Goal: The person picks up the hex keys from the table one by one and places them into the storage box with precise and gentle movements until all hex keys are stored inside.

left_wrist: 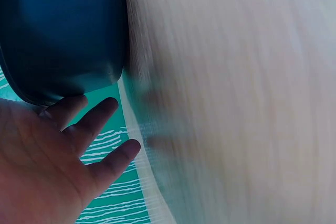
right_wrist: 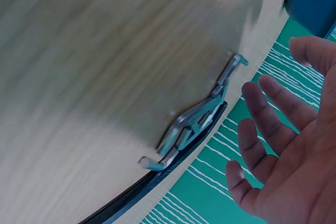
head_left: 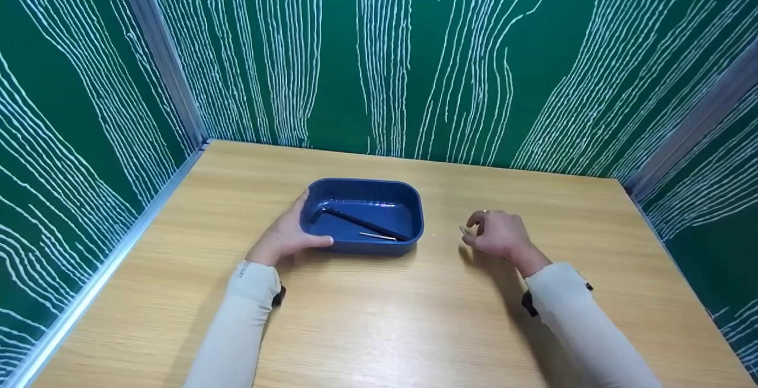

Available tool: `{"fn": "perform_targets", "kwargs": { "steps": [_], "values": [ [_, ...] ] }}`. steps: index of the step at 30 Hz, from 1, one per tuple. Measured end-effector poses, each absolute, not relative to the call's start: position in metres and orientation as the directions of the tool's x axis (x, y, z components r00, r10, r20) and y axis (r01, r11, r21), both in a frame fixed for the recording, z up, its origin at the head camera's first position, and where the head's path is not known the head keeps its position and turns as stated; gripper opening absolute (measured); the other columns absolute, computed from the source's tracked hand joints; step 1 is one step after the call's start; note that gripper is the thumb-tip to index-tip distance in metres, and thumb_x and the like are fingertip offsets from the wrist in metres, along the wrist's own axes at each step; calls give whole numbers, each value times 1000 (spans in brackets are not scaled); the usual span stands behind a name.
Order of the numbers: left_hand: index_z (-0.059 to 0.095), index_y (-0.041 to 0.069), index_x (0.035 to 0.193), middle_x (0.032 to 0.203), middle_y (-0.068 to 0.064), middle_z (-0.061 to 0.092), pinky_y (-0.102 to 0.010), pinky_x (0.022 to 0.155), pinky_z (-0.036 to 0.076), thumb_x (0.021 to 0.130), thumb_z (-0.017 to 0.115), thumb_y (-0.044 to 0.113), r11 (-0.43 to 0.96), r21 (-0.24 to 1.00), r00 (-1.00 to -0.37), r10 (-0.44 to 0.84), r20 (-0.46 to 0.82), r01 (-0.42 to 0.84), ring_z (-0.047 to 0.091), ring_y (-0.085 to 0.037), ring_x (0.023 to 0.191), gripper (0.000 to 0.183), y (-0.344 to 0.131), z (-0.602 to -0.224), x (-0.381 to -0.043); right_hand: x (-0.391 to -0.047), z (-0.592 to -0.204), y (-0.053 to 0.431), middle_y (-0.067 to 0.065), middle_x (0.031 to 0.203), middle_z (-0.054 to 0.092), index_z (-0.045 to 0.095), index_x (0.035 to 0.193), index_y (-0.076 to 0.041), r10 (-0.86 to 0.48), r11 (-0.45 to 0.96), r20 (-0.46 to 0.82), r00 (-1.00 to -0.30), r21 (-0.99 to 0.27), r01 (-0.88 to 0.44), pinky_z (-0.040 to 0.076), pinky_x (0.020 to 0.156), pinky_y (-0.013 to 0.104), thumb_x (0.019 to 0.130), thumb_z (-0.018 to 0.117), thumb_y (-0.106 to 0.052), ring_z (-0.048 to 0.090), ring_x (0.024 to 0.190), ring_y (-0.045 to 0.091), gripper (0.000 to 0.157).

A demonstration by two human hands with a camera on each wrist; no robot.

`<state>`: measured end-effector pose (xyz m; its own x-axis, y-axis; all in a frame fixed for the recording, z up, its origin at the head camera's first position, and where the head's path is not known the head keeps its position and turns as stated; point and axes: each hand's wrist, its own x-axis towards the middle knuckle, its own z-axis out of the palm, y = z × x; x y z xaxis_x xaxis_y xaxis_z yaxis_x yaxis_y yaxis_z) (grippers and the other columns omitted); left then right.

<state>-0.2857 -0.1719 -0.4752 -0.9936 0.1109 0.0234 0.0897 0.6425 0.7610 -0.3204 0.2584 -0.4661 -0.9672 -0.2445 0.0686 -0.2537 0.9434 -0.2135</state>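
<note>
Blue bin (head_left: 373, 249) with bent rod (head_left: 364, 222), thin stick (head_left: 378, 236) inside

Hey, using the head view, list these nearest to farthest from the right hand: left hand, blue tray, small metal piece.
1. Small metal piece: at the fingertips of the right hand.
2. Blue tray: to that hand's left.
3. Left hand: farthest, at the tray's left end.

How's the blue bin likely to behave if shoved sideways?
Probably holds its shape: the blue bin's walls look smooth and rigid. Low sides and a broad base make tipping seem unlikely. The black L-shaped bar and thin rod look unsecured inside, so they may slide.
</note>
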Motion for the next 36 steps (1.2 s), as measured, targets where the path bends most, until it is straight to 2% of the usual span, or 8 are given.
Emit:
{"fn": "perform_targets", "kwargs": {
  "steps": [9, 16, 19, 25, 29, 36],
  "values": [
    [6, 31, 141, 144, 7, 20, -50, 102, 25, 42, 72, 66, 655, 751, -995, 100, 24, 84, 27, -20, 128, 123, -172, -475, -285, -319, -471, 263, -2, 92, 62, 67, 88, -22, -276, 946, 2, -961, -174, -273, 38, 70, 41, 63, 70, -35, 54, 74, 17, 29],
    [4, 30, 141, 145, 6, 19, -49, 103, 25, 51, 75, 56, 649, 753, -992, 126, 28, 104, 26, -21, 129, 118, -173, -475, -287, -320, -474, 262, -4, 82, 62, 67, 87, -22, -278, 942, -26, -960, -200, -268, 35, 70, 40, 62, 72, -30, 53, 74, 18, 27],
    [5, 30, 141, 145, 6, 19, -49, 103, 25, 51, 76, 55, 648, 755, -992, 127, 28, 104, 26, -20, 129, 118, -173, -475, -287, -320, -475, 262, -4, 80, 62, 67, 86, -22, -274, 940, -20, -962, -216, -263, 37, 70, 38, 62, 73, -29, 52, 73, 17, 25],
    [6, 31, 141, 144, 7, 20, -49, 103, 25, 51, 76, 54, 646, 756, -993, 118, 30, 100, 28, -19, 128, 116, -171, -476, -287, -319, -475, 262, -3, 74, 60, 67, 82, -20, -317, 926, 39, -948, -202, -318, 38, 58, 31, 62, 69, -25, 52, 67, 15, 21],
    [6, 32, 140, 144, 8, 20, -48, 103, 25, 51, 76, 54, 648, 756, -994, 107, 28, 91, 27, -18, 128, 116, -170, -476, -286, -318, -476, 261, -1, 75, 58, 66, 82, -19, -306, 928, 40, -951, -211, -307, 37, 56, 28, 61, 69, -23, 50, 66, 16, 21],
    [4, 34, 140, 145, 8, 18, -49, 103, 24, 51, 76, 55, 639, 766, -994, 110, 9, 77, 26, -19, 129, 116, -172, -474, -286, -319, -478, 257, 0, 79, 57, 65, 84, -18, -260, 928, 2, -966, -275, -250, 39, 59, 30, 61, 72, -20, 51, 69, 18, 24]
  ]
}}
